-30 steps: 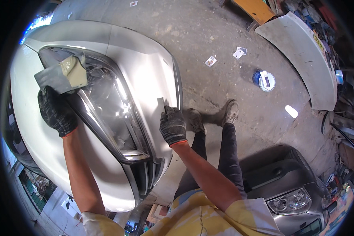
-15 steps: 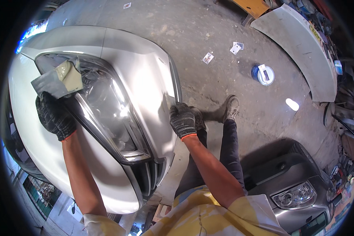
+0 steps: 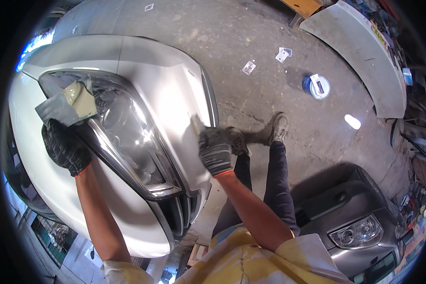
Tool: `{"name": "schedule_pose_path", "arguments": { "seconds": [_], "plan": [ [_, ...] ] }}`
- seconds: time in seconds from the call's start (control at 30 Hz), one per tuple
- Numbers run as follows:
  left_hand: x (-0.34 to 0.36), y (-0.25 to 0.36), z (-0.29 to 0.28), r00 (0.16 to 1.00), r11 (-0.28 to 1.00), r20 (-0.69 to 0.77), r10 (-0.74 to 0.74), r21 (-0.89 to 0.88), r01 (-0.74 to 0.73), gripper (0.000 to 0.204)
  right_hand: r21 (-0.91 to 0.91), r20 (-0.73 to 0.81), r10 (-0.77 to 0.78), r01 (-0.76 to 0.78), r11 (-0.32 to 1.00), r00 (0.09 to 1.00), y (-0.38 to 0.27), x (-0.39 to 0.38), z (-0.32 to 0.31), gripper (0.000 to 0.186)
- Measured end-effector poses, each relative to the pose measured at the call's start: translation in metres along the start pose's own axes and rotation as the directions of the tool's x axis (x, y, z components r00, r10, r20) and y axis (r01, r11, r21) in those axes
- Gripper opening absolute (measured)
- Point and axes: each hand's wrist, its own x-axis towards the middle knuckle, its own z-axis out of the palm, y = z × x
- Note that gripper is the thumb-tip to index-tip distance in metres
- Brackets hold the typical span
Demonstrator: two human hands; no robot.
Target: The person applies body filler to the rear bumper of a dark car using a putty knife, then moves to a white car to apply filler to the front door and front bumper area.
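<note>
My left hand [image 3: 66, 147], in a black-and-grey knit glove, is closed on the edge of a flat grey plate [image 3: 57, 110]. A lump of cream-coloured putty [image 3: 82, 100] sits on the plate. The plate is above the clear headlight [image 3: 128, 128] of a white car. My right hand [image 3: 215, 150], gloved alike, is closed beside the rounded front corner of the car's bumper [image 3: 170, 94]. A thin, pale, blade-like piece [image 3: 197, 126] sticks out past its fingers toward the bumper, blurred and partly hidden by the glove.
Playing cards [image 3: 249, 67] and a blue-sided tin [image 3: 307, 85] with a pale lid lie on the concrete floor. A loose white body panel [image 3: 359, 61] leans at the far right. A dark grey car [image 3: 355, 208] stands at the near right. My feet [image 3: 280, 127] are between the cars.
My right hand has shifted a little left and nearer to me, over the bumper's edge. The left hand and its plate stay nearly in place; the whole view has tilted slightly.
</note>
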Motion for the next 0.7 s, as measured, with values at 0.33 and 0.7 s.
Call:
{"name": "schedule_pose_path", "arguments": {
  "seconds": [0.33,0.7],
  "plan": [
    [0.002,0.000,-0.002,0.999,1.000,-0.023,0.031,0.000,-0.031,0.032,-0.006,0.091,0.130,-0.130,0.991,0.987,0.026,0.016,0.017,0.020],
    [0.001,-0.001,-0.003,0.999,0.999,-0.013,0.036,-0.018,-0.036,0.033,0.007,0.063,0.021,-0.021,1.000,0.998,-0.019,-0.002,0.009,0.018]
  ]
}}
